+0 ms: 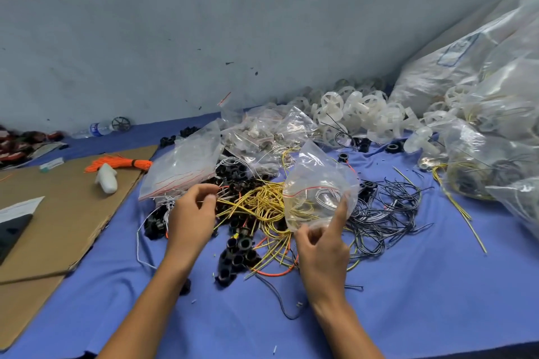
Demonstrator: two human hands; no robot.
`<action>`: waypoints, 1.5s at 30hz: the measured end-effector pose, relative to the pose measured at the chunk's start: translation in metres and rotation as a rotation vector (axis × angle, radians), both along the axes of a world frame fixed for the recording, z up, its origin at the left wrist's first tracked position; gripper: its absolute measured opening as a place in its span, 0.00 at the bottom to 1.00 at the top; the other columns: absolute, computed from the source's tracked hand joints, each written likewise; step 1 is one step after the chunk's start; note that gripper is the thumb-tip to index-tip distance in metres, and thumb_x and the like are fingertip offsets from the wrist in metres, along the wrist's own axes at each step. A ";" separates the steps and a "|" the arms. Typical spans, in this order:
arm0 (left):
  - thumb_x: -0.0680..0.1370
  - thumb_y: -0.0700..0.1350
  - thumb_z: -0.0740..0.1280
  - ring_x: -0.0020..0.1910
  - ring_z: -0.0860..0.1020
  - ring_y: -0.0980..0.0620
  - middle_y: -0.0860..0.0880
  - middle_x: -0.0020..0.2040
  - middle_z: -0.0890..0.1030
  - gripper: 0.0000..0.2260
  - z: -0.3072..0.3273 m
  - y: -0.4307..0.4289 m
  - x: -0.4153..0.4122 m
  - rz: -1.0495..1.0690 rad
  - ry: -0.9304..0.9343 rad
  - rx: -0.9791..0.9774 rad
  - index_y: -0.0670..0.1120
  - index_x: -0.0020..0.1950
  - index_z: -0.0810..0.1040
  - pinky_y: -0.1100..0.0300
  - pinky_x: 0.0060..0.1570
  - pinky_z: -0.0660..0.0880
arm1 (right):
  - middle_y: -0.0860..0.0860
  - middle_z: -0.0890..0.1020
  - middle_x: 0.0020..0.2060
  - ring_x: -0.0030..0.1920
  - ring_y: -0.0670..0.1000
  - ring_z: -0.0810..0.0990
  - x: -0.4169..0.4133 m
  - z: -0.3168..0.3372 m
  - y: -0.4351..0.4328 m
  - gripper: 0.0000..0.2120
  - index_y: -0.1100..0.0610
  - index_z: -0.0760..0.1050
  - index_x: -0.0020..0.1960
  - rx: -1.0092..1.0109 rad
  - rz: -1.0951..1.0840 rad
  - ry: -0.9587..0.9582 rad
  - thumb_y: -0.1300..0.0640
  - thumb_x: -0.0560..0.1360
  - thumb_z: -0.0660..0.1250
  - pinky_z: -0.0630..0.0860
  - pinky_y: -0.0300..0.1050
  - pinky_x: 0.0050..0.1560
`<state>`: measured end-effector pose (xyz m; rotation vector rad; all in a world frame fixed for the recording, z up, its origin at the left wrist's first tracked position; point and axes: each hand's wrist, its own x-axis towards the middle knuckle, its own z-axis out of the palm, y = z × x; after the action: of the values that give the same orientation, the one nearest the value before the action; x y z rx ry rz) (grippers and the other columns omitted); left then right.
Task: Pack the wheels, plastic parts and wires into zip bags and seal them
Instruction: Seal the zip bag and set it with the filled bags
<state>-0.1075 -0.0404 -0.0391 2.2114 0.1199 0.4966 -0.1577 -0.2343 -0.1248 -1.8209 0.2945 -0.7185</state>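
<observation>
You are working on a counter draped in blue cloth (408,285), pushed up against a scuffed, pale blue-grey wall (204,23), with a sheet of brown cardboard (58,213) lying on the left. Your right hand (322,251) pinches the lower edge of a clear zip bag (318,183) with a red seal line, index finger stretched up along its side, holding it above the yellow wires (262,198). Your left hand (191,218) is curled, its fingertips pinching strands at the left edge of those wires. Black plastic parts (237,253) lie between your hands, dark wires (388,207) to the right, and white wheels (361,114) are heaped by the wall. Large filled bags (466,67) pile up on the right; the blue print on one is too blurred to read, as is the water bottle (96,129) label.
</observation>
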 end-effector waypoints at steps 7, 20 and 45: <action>0.77 0.54 0.69 0.56 0.71 0.56 0.57 0.54 0.77 0.09 -0.019 -0.032 0.026 -0.490 0.183 0.731 0.58 0.56 0.80 0.55 0.57 0.72 | 0.37 0.78 0.32 0.32 0.41 0.76 0.002 -0.001 0.001 0.48 0.31 0.39 0.75 0.020 0.012 0.009 0.56 0.72 0.69 0.68 0.42 0.31; 0.81 0.52 0.66 0.48 0.80 0.50 0.53 0.47 0.83 0.06 0.021 -0.010 0.040 -0.257 0.045 -0.109 0.53 0.51 0.82 0.52 0.48 0.79 | 0.39 0.79 0.32 0.31 0.43 0.77 0.003 0.000 0.001 0.45 0.37 0.46 0.77 0.011 0.006 -0.006 0.58 0.72 0.70 0.71 0.39 0.32; 0.81 0.46 0.66 0.32 0.80 0.53 0.46 0.34 0.83 0.08 0.105 0.012 -0.017 -0.516 0.166 -0.168 0.51 0.50 0.85 0.64 0.30 0.76 | 0.42 0.79 0.30 0.29 0.42 0.76 0.003 -0.002 0.001 0.42 0.39 0.48 0.76 -0.054 0.025 0.027 0.56 0.72 0.69 0.74 0.48 0.34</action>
<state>-0.1247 -0.0280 0.0657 2.0128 -0.3064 0.0162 -0.1548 -0.2333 -0.1264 -1.8835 0.2715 -0.6908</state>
